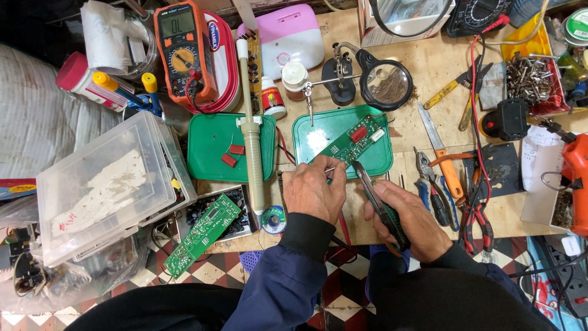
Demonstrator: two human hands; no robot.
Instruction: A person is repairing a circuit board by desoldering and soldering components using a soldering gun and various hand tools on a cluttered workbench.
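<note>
Workbench [422, 73] wooden, crowded; checkered floor [214, 270] below front edge. Left hand [313, 191] pinches green circuit board [350, 142] over green tray [318, 132], frame centre. Right hand [404, 217] closed on pliers [375, 195], tips touching board. Little free room around hands.

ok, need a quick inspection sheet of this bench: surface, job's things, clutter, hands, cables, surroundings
Surface: wooden bench, crowded with tools.
Job's things: green circuit board lying tilted over the right green tray; pliers aimed at the board's near end.
Clutter: left green tray with small red parts, desoldering pump across it, orange multimeter, magnifier on a stand, second green board, clear plastic box, screws in a tray.
Hands: left hand at the board's end, fingers pinching there; right hand closed on the pliers.
Cables: red lead running down the right side.
Surroundings: red, black and white checked floor.
</note>
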